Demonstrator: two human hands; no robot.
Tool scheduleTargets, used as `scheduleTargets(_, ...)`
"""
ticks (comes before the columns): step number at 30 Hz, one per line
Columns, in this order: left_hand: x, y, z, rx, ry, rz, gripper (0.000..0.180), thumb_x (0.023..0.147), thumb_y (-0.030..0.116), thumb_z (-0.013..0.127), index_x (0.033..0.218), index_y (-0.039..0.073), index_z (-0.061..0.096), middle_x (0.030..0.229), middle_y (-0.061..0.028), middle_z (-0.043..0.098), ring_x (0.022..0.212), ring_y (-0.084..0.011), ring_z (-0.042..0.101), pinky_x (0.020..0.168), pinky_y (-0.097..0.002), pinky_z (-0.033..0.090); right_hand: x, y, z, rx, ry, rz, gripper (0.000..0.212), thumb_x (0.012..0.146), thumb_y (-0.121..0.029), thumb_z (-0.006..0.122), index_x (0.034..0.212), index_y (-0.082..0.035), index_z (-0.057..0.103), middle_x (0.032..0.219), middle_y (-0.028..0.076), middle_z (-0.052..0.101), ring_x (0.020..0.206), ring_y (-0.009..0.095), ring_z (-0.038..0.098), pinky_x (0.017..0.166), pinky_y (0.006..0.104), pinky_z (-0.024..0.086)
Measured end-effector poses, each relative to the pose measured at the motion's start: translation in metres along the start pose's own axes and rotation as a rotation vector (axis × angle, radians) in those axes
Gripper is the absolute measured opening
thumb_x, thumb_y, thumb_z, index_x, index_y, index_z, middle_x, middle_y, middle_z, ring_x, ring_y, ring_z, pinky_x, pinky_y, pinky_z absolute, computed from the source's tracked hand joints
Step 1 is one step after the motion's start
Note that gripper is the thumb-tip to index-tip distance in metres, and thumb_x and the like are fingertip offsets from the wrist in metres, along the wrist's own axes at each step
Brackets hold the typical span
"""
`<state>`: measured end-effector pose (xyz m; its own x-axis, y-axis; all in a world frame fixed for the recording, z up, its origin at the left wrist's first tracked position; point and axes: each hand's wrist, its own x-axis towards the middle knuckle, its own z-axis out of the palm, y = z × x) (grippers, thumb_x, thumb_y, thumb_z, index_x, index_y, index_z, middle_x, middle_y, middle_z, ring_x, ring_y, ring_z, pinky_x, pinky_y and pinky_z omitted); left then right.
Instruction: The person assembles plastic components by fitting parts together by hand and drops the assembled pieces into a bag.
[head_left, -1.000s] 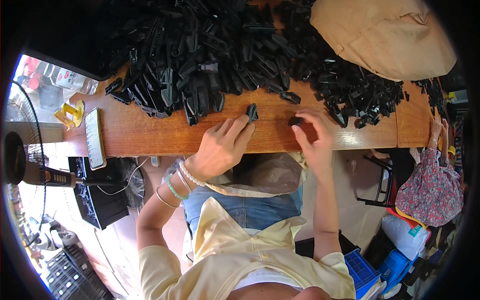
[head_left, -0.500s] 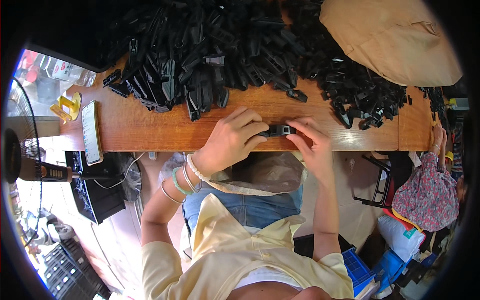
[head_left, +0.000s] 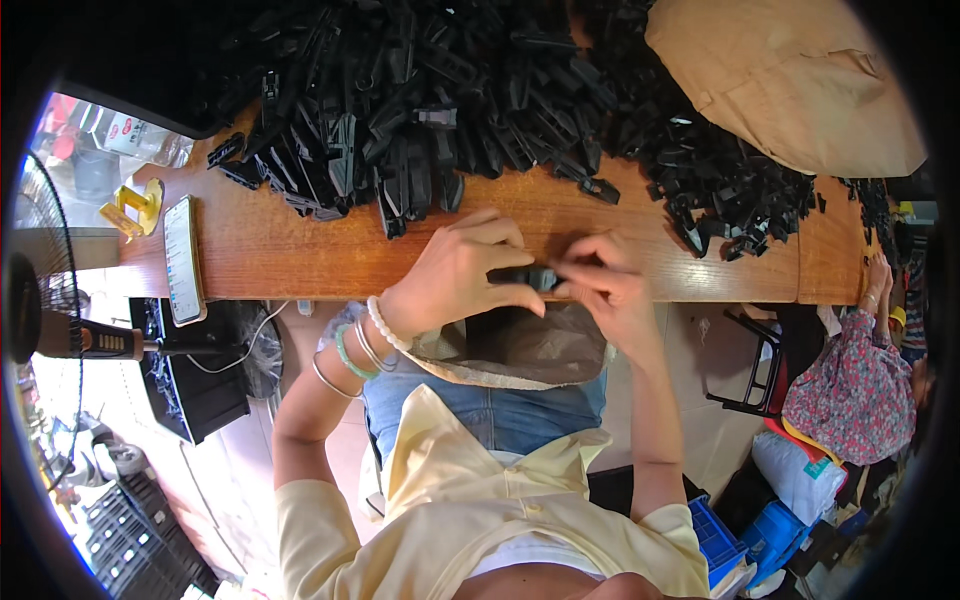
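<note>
Black oblong plastic part (head_left: 541, 277) just right of centre frame, over the brown wooden table (head_left: 300, 260). Pinched in the left hand (head_left: 462, 265); right hand (head_left: 612, 282) at its other end, too blurry to tell the grip.

Small black plastic piece (head_left: 541, 278), lying crosswise between fingers (head_left: 516, 295), partly covered, above the bench's (head_left: 300, 262) near edge.

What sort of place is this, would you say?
Likely a small workshop for handwork, though I can't be certain. A big heap of black parts lies on the wooden table, another person is at its right end, and a blue crate sits below.
</note>
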<state>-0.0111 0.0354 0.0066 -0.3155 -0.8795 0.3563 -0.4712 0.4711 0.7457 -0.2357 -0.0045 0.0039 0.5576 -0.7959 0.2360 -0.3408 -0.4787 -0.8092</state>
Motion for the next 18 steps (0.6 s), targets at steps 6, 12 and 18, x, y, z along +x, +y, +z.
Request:
scheduleTargets(6,0.061,-0.014,0.005,0.357,0.149,0.143,0.032,0.073,0.010,0.075,0.099,-0.004,0.064,0.101,-0.0134,0.060,0.088,-0.0277,0.061,0.073,-0.0354,0.053,0.026,0.006,-0.005,-0.363,0.353,-0.024,0.035,0.074,-0.006,0.076,0.109,-0.005,0.067,0.106,0.009,0.059,0.097,0.029,0.054,0.083,0.0390,0.042)
scheduleTargets(12,0.076,-0.012,0.012,0.711,-0.013,0.215,0.019,0.070,0.003,0.061,0.089,-0.002,0.059,0.093,-0.0104,0.052,0.087,-0.0245,0.057,0.072,-0.0347,0.052,0.028,0.023,-0.005,-0.566,0.320,-0.056,0.028,0.077,-0.007,0.073,0.103,-0.005,0.063,0.110,0.009,0.059,0.104,0.032,0.052,0.089,0.0428,0.037)
scheduleTargets(18,0.060,0.009,0.022,0.808,-0.124,0.343,0.018,0.071,0.009,0.057,0.086,-0.001,0.061,0.091,-0.0070,0.052,0.089,-0.0204,0.055,0.071,-0.0305,0.050,-0.004,0.004,-0.016,0.043,0.507,0.152,0.025,0.093,-0.008,0.063,0.116,0.001,0.062,0.101,0.002,0.061,0.081,0.008,0.054,0.070,0.0219,0.045)
